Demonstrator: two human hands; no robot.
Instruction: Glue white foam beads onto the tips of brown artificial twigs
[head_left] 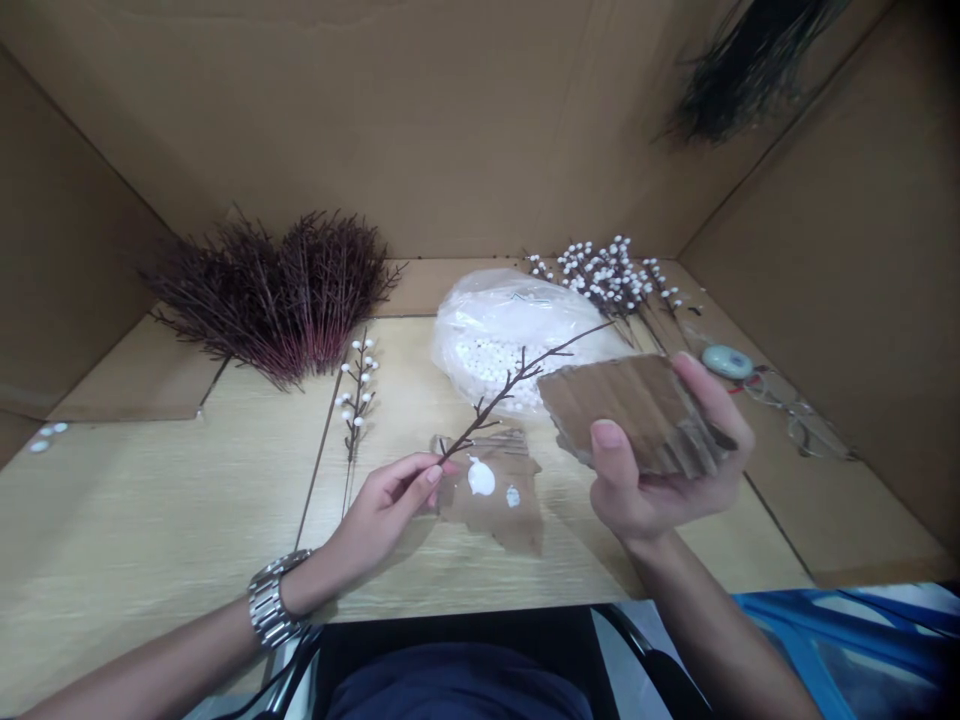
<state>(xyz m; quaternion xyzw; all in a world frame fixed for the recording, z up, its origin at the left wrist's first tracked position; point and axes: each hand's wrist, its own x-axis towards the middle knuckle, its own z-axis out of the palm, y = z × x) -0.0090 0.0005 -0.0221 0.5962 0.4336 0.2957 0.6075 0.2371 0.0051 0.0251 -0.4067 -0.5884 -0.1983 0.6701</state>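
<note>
Near edge of desk (187,530): left hand (382,505), fingers and thumb pinching a twig (491,405), bare, no balls visible on it; right hand (652,510), thumb and fingers gripping a cardboard piece (622,410). Between them, flat on desk, a card (502,530) with white paste (481,478), partly behind left hand. Beyond left hand, a sprig (360,385) already balled. Middle of far edge: ball bag (487,310), partly blocked by twig and cardboard piece. Right side: glasses (814,430), mouse (726,362). Far left corner: big bare bunch (300,290), unballed; far right: balled bunch (611,275), smaller.
</note>
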